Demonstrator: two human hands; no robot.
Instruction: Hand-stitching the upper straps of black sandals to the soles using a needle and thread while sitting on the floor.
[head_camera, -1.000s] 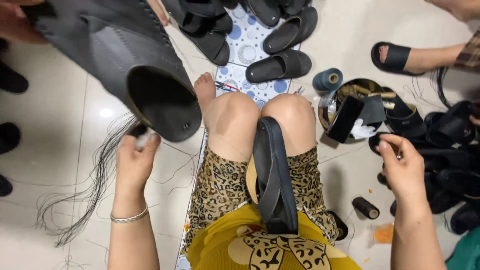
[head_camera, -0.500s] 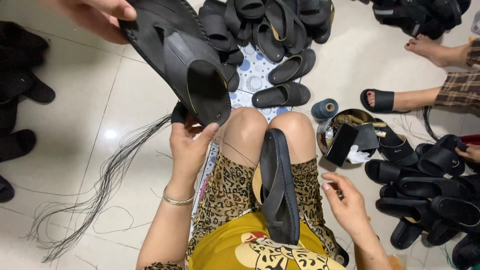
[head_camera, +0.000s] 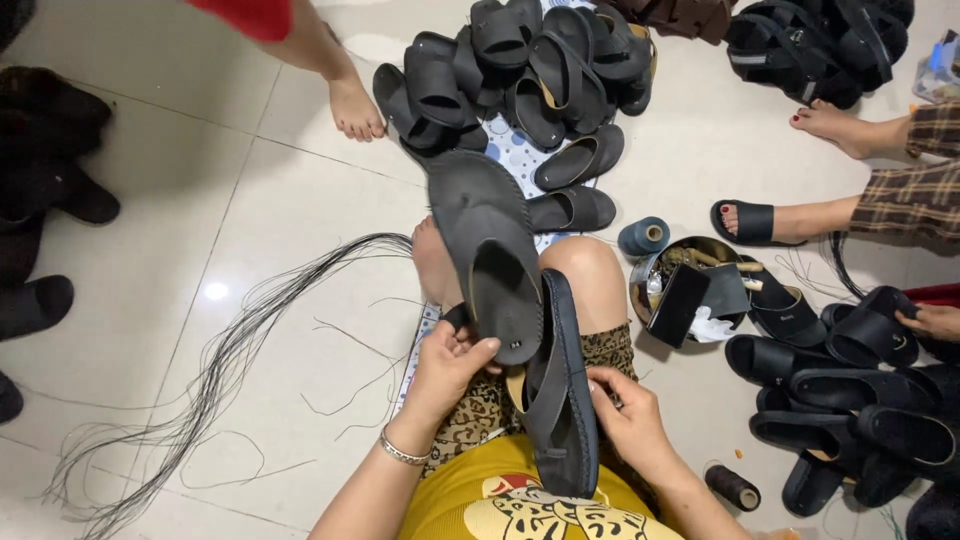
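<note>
We see our left hand (head_camera: 448, 362) closed around the heel end of a black sandal sole (head_camera: 492, 255), thumb on its upper face and fingers curled beneath, so that the sole stands tilted up and away over our knees. Our right hand (head_camera: 628, 420) presses against the side of a second black sandal (head_camera: 560, 390) that lies lengthwise along our lap; the fingers are bent on its edge, though we cannot tell whether they truly pinch it. The two pieces touch near the first sole's heel.

Left of us a bundle of long black threads (head_camera: 210, 370) fans across the pale tiled floor (head_camera: 250, 200). Ahead, a heap of black sandals (head_camera: 520, 70) rests partly on a white mat with blue dots (head_camera: 515, 140). To the right stand a dark blue thread spool (head_camera: 643, 237) and a round metal tin (head_camera: 690, 285) holding small dark boxes, one of them a flat black rectangular case. A darker spool (head_camera: 733, 487) lies near our right elbow. More sandals (head_camera: 850, 400) pile at the right edge, and other people's bare feet show beyond.
</note>
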